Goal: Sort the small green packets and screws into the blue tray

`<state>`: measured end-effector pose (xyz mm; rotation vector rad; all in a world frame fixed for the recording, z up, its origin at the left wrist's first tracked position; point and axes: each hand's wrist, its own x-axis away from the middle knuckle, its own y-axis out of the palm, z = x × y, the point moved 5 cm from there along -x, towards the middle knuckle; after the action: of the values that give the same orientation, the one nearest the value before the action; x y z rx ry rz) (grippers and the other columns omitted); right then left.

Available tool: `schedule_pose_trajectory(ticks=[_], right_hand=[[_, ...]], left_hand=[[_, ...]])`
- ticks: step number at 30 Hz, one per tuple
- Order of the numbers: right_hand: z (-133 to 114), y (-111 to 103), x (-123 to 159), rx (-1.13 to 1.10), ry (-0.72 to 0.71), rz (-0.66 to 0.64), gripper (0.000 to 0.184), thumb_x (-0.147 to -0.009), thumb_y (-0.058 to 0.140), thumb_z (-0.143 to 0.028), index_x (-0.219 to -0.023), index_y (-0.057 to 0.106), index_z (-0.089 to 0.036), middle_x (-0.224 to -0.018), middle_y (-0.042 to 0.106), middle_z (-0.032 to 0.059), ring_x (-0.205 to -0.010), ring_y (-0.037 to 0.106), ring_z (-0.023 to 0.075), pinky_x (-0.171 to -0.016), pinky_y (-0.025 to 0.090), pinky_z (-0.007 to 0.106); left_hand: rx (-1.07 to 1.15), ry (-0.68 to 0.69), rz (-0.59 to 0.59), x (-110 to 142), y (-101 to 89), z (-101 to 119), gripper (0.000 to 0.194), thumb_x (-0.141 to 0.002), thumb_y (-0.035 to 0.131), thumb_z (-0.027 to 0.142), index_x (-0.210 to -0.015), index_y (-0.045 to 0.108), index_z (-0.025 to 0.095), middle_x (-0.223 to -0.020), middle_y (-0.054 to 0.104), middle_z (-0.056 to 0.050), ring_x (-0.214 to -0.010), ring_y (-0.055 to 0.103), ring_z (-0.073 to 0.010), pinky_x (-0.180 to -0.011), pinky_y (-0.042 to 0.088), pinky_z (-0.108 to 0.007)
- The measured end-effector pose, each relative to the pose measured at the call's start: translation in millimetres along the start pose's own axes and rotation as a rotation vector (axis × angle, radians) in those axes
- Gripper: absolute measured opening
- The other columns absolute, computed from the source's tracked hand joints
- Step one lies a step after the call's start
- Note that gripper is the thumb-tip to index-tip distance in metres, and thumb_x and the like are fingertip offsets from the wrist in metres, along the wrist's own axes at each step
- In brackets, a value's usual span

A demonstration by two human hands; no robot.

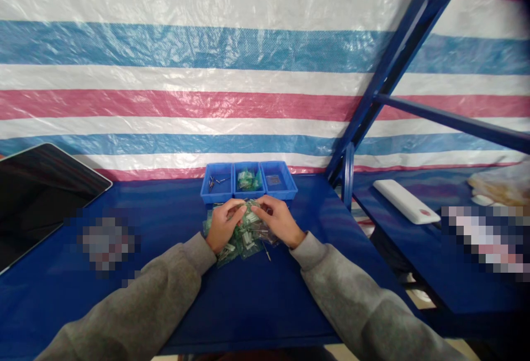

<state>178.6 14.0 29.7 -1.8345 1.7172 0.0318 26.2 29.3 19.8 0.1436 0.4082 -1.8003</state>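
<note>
My left hand (224, 225) and my right hand (280, 221) meet over a pile of small clear bags (247, 239) with a green tint, several holding pale, slim pieces. Between my fingertips is a small plastic bag (249, 206), pinched from both sides. My fingers partly cover it, so its contents are hard to make out. A thin metal pin-like piece (267, 253) lies on the table by the near right side of the pile.
Behind the pile stand three joined blue bins: the left bin (224, 198) has loose metal pieces, the middle bin (249, 194) green-tinted bags, the right bin (281, 193) small clear items. A dark-screened tablet (45, 201) lies left. Right are a blue frame post (383, 82) and white box-shaped device (406, 201).
</note>
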Motion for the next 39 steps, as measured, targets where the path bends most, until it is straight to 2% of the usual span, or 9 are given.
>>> schedule_pose_trajectory(ticks=[6,11,15,21,29,35,39], right_hand=[[-11.3,1.0,0.1,0.136,-0.074,-0.027,0.021,-0.089,0.048,-0.029,-0.074,0.056,-0.017,-0.067,0.050,-0.0012,-0.060,0.046,0.0117,-0.058,0.035,0.023],[-13.7,-0.1,-0.4,0.180,-0.117,-0.043,0.021,-0.090,0.047,-0.028,-0.074,0.056,-0.018,-0.070,0.051,0.0000,-0.064,0.047,0.0127,-0.062,0.035,0.024],[-7.4,-0.7,-0.9,0.124,-0.079,-0.046,0.021,-0.089,0.050,-0.031,-0.079,0.062,-0.018,-0.071,0.056,0.0013,-0.064,0.049,0.0133,-0.062,0.037,0.025],[4.9,3.1,-0.8,-0.124,0.026,-0.087,0.021,-0.083,0.058,-0.035,-0.092,0.065,-0.017,-0.081,0.064,0.0026,-0.069,0.055,0.0141,-0.062,0.042,0.025],[7.5,1.2,0.8,-0.130,0.055,-0.065,0.026,-0.086,0.053,-0.039,-0.083,0.063,-0.016,-0.073,0.060,0.0006,-0.065,0.052,0.0125,-0.061,0.040,0.023],[5.3,-0.5,-0.2,-0.129,0.061,-0.058,0.030,-0.088,0.048,-0.041,-0.075,0.057,-0.016,-0.068,0.053,-0.0009,-0.063,0.047,0.0119,-0.059,0.037,0.022],[6.0,0.1,-0.9,-0.142,0.053,-0.076,0.032,-0.089,0.046,-0.042,-0.071,0.055,-0.016,-0.065,0.048,-0.0019,-0.061,0.043,0.0114,-0.057,0.035,0.022]], left_hand=[[0.021,-0.045,-0.039,0.7,1.9,2.6,0.024,-0.082,0.058,0.035,-0.090,0.061,0.013,-0.063,0.056,0.002,-0.053,0.051,-0.0095,-0.053,0.043,-0.021],[-0.014,-0.027,-0.040,-0.1,1.6,3.3,0.024,-0.081,0.059,0.036,-0.088,0.061,0.013,-0.058,0.055,0.003,-0.051,0.050,-0.0095,-0.053,0.042,-0.021],[0.017,-0.031,-0.036,-1.1,1.3,-0.1,0.022,-0.079,0.061,0.034,-0.086,0.060,0.013,-0.063,0.055,0.003,-0.051,0.049,-0.0085,-0.050,0.041,-0.020],[0.098,-0.064,0.003,-0.5,0.6,1.3,0.022,-0.079,0.061,0.035,-0.084,0.059,0.014,-0.064,0.054,0.003,-0.050,0.048,-0.0079,-0.047,0.040,-0.020],[0.062,-0.073,-0.018,-1.1,0.8,0.1,0.024,-0.081,0.058,0.037,-0.085,0.063,0.013,-0.057,0.054,0.004,-0.047,0.047,-0.0077,-0.047,0.037,-0.020],[0.064,-0.057,0.013,-0.2,0.1,-0.7,0.032,-0.081,0.059,0.037,-0.100,0.064,0.012,-0.053,0.055,0.002,-0.046,0.049,-0.0101,-0.047,0.039,-0.022],[0.072,-0.057,0.014,0.1,0.1,-0.1,0.030,-0.081,0.060,0.036,-0.100,0.064,0.013,-0.054,0.056,0.002,-0.047,0.049,-0.0100,-0.048,0.041,-0.022]])
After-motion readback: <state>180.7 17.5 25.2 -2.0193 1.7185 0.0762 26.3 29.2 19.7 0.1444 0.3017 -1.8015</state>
